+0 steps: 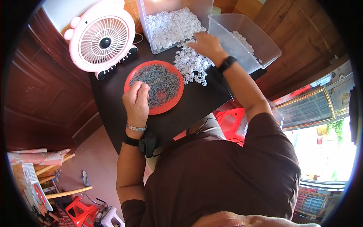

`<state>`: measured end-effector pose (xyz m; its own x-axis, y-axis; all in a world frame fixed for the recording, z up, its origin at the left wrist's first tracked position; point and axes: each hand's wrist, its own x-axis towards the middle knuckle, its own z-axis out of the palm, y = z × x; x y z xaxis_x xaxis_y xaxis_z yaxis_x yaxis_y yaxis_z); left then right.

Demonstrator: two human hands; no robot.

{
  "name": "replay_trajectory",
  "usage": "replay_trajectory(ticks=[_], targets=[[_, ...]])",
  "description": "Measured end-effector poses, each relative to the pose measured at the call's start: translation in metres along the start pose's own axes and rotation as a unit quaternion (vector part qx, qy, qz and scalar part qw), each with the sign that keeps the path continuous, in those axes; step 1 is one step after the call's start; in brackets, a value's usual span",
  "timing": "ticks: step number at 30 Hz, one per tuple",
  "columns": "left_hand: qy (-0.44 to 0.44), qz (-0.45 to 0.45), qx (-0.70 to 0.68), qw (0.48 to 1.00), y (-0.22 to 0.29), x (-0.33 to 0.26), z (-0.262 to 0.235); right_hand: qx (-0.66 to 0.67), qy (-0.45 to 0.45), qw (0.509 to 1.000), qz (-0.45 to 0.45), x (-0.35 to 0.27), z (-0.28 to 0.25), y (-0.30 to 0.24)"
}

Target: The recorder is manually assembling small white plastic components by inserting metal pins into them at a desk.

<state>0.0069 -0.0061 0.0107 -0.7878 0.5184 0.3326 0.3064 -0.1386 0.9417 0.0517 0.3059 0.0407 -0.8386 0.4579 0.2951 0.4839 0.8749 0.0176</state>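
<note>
1. The left hand (137, 100) pinches a thin rod (158, 80) over grey pieces (166, 90) in the red plate (181, 89); a careless sweep could scatter them.
2. The right hand (208, 46), grip impossible to tell, reaches over white pieces (193, 64) on the bench (177, 123); dragging could mix both.

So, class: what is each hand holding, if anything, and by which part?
Left hand: a thin rod, by its near end. Right hand: cannot be told.

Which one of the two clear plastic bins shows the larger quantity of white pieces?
The left bin, next to the pink fan: white pieces are heaped inside it, while the right bin shows only a small patch.
</note>
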Motion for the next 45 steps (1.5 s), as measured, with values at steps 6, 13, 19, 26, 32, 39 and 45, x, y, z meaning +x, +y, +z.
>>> replay_trajectory(ticks=[6,13,19,26,32,39,45], targets=[[0.005,0.007,0.004,1.0,0.001,-0.002,0.0,-0.147,0.28,0.946,-0.069,-0.061,-0.076,0.026],[-0.016,0.02,0.004,1.0,-0.002,0.0,-0.002,-0.172,0.024,0.973,0.15,-0.102,-0.09,0.093],[-0.011,0.025,0.002,1.0,0.0,-0.002,0.0,-0.159,0.029,0.97,0.184,-0.129,-0.098,0.1],[-0.012,0.026,-0.002,1.0,-0.004,-0.002,0.001,-0.157,0.032,0.971,0.18,-0.132,-0.096,0.099],[-0.013,0.03,-0.004,0.999,0.001,-0.003,0.002,-0.184,0.032,0.958,0.22,-0.142,-0.094,0.098],[-0.023,0.041,0.013,0.999,0.005,-0.004,0.004,-0.088,0.262,0.961,0.021,-0.121,-0.078,0.077],[-0.032,0.067,0.024,0.997,0.011,-0.008,0.005,0.297,0.092,0.949,-0.05,-0.018,0.013,0.031]])
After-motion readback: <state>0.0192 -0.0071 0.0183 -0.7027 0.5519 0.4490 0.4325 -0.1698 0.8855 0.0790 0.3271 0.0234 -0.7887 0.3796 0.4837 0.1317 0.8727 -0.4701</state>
